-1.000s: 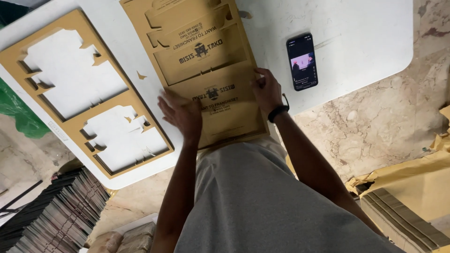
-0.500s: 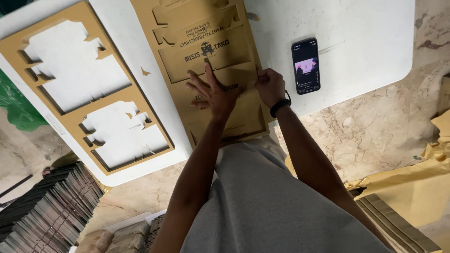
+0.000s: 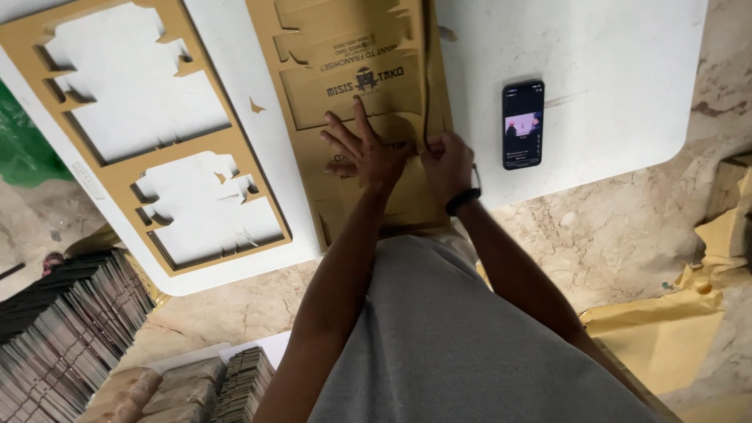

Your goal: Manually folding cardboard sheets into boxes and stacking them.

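A brown die-cut cardboard sheet (image 3: 345, 70) with printed box blanks lies on the white table (image 3: 611, 70) in front of me. My left hand (image 3: 364, 149) presses flat on it with fingers spread. My right hand (image 3: 445, 163), wearing a black wristband, pinches the sheet's right edge strip, which is lifting away from the blank. Beside it on the left lies an emptied cardboard frame (image 3: 117, 180) with cut-out holes.
A black phone (image 3: 522, 124) with a lit screen lies on the table to the right. Stacks of flat cardboard pieces (image 3: 70, 329) stand on the floor at lower left. Crumpled brown paper (image 3: 674, 337) lies on the marble floor at right.
My left hand slid up and right across the printed sheet. My right hand moved to the sheet's right edge and closed on the strip, which now lifts.
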